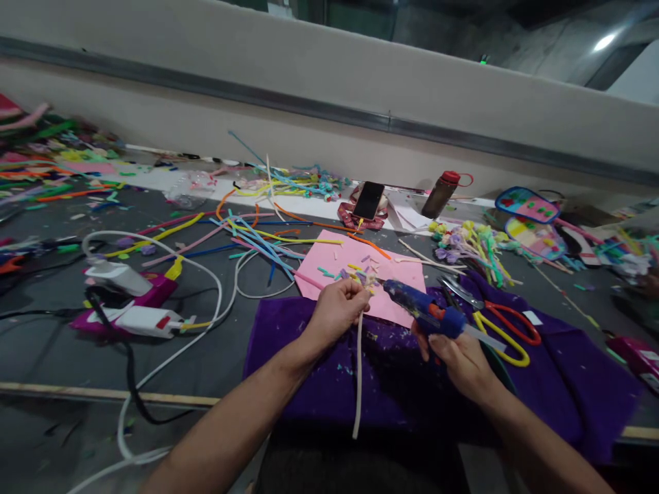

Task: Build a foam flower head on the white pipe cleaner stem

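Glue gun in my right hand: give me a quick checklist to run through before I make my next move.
1. Glue gun gripped: ok, the right hand holds it.
2. Glue stick loaded: ok, it sticks out of the gun's rear.
3. White stem steadied: ok, the left hand pinches it near its top.
4. Nozzle well away from the left fingertips: not ok, it points toward them from close by.
5. Nozzle hot: cannot tell.
6. Scissors set down: ok, on the purple cloth.
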Demonstrator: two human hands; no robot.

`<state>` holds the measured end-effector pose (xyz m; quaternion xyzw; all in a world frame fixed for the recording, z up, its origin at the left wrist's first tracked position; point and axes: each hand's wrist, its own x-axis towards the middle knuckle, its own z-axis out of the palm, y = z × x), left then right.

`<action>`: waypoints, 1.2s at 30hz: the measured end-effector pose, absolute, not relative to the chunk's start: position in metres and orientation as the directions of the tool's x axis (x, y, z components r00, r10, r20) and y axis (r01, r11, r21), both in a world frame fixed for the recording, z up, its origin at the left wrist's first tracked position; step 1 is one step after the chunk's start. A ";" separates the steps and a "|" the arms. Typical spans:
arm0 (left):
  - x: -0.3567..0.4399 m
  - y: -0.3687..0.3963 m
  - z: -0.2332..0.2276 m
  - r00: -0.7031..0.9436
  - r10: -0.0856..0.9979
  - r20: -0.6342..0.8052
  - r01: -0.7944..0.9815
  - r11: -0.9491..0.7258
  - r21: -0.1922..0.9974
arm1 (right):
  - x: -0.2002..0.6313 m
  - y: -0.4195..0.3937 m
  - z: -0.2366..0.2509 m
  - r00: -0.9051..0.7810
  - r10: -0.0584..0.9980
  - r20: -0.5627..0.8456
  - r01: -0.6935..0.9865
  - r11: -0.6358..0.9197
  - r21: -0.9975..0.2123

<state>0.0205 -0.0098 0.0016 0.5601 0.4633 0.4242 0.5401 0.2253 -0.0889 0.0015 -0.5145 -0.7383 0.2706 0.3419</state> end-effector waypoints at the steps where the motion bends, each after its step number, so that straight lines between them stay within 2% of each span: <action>1: 0.021 -0.010 0.002 0.213 0.977 -0.026 0.062 0.013 0.998 | 0.225 -0.089 0.002 -0.238 0.945 0.224 0.579 0.323 -0.749; 36: 0.019 -0.009 0.002 0.240 0.970 -0.028 0.107 0.003 0.994 | 0.215 -0.089 0.013 -0.257 0.947 0.194 0.594 0.313 -0.741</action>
